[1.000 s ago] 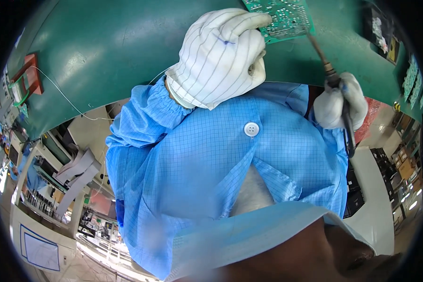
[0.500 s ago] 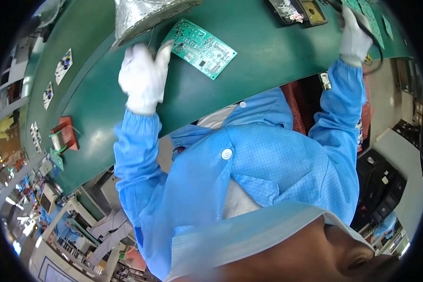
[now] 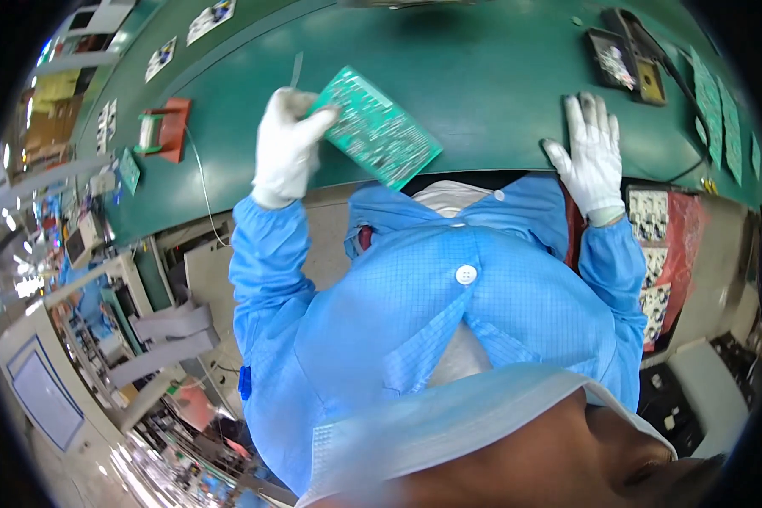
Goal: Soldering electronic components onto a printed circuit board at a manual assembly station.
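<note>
My left hand [image 3: 286,148], in a white glove, pinches a green circuit board [image 3: 379,131] at its left corner. The board is tilted, partly over the near edge of the green worktop [image 3: 474,80]. A slim pale strip [image 3: 297,69] sticks up beyond the left fingers; its kind and whether it is held cannot be made out. Flat near the worktop's front edge lies my right hand [image 3: 593,157], gloved in white with dark fingertips, its fingers spread and nothing in it.
Beyond my right hand is a black soldering iron stand [image 3: 643,59] with a tray of metal shavings [image 3: 611,59] and a trailing black cable [image 3: 692,93]. More green boards [image 3: 708,110] lie at far right. At left stands a solder wire spool [image 3: 150,134] on a red holder.
My left hand has picked up the board, now showing its other face. My right hand has let go of the black-corded tool and come nearer to lie flat. The view has shifted.
</note>
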The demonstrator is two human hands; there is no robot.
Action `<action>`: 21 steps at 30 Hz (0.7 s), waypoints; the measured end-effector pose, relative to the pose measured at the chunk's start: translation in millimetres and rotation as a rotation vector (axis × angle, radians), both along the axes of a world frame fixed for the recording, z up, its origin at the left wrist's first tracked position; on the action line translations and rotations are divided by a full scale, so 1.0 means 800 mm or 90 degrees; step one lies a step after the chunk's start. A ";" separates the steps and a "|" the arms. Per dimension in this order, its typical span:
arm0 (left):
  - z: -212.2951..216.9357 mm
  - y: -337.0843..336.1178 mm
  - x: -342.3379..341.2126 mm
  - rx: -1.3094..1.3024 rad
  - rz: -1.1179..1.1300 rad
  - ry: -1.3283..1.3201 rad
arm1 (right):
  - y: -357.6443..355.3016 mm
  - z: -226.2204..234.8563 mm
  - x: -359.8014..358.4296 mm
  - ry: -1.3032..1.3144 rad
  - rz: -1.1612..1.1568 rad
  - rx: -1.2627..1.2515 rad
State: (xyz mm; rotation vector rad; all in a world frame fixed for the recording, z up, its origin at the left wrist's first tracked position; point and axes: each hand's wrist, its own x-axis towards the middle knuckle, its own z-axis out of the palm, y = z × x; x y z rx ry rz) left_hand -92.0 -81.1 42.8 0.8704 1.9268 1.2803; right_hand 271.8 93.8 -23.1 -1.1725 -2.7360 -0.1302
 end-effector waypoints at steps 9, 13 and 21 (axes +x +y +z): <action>0.061 -0.296 -0.083 0.252 0.418 -0.067 | -0.065 0.034 -0.242 0.001 0.257 -0.092; 0.065 -0.386 -0.075 0.275 0.494 -0.005 | -0.219 0.035 -0.340 0.058 0.749 -0.154; 0.076 -0.364 -0.078 0.209 0.496 -0.014 | -0.161 0.055 -0.323 0.272 0.774 -0.338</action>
